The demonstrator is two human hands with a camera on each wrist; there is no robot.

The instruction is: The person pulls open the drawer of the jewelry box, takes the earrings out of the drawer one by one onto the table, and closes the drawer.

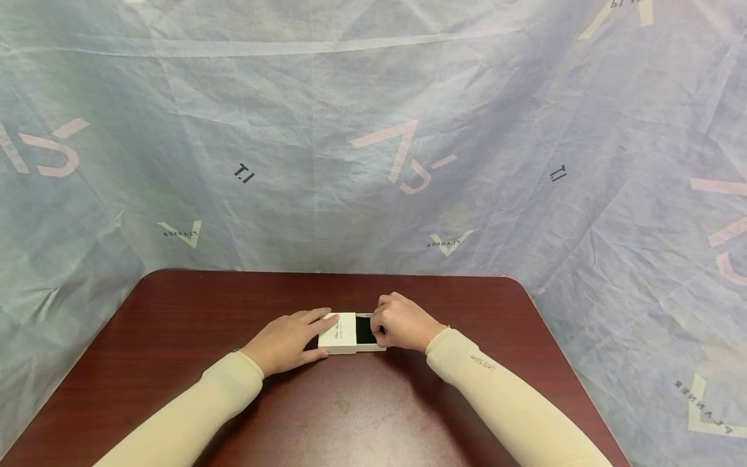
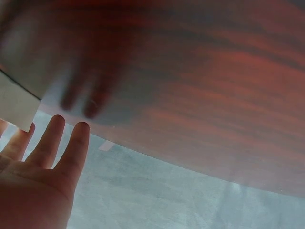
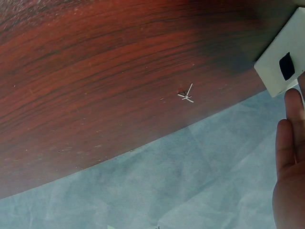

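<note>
A small white slide-out box [image 1: 342, 337] with dark script lies on the table, its inner tray [image 1: 371, 347] drawn partly out to the right. My left hand [image 1: 288, 338] grips the sleeve's left end, thumb at the near side and a finger on top. Inside the tray is a black insert [image 1: 364, 329]. My right hand [image 1: 404, 324] bends over the tray's right part, thumb and forefinger pinching at the insert; the fingertips' contact is partly hidden. In the right wrist view, a black patch [image 3: 286, 66] shows on the white box face, beside straighter outer fingers [image 3: 285, 138].
The dark red wooden table [image 1: 192, 324] has rounded far corners. Grey-blue printed sheeting [image 1: 315, 181] hangs behind it and at both sides. A small pale mark [image 3: 186, 96] shows on the wood in the right wrist view.
</note>
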